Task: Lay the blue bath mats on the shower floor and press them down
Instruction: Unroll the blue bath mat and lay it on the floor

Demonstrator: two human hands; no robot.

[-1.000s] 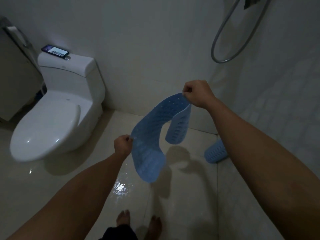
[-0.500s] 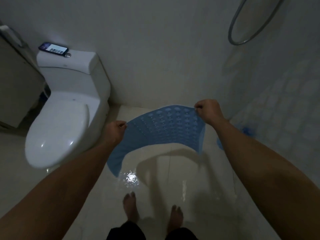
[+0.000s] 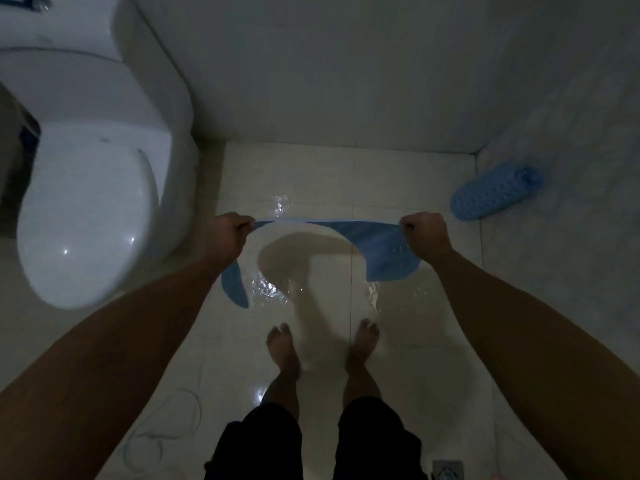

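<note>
From the head camera, looking almost straight down, the blue bath mat (image 3: 382, 252) is stretched in the air between both hands, its long axis running left to right across the wet shower floor (image 3: 408, 178). Its far edge is pulled taut in a nearly straight line, while both ends droop toward the person, the right end hanging as a broad flap and the left end as a narrow tip beside the forearm. The left hand (image 3: 227, 237) pinches the left part of that taut edge, knuckles up, arm reaching forward. The right hand (image 3: 424, 233) grips the right part the same way, fingers curled over the edge. A second mat (image 3: 495, 192), rolled up, lies by the right wall, its axis slanting toward the far right corner. Bare feet (image 3: 282, 348) stand just behind the held mat. A white toilet (image 3: 86, 202) sits at the left.
</note>
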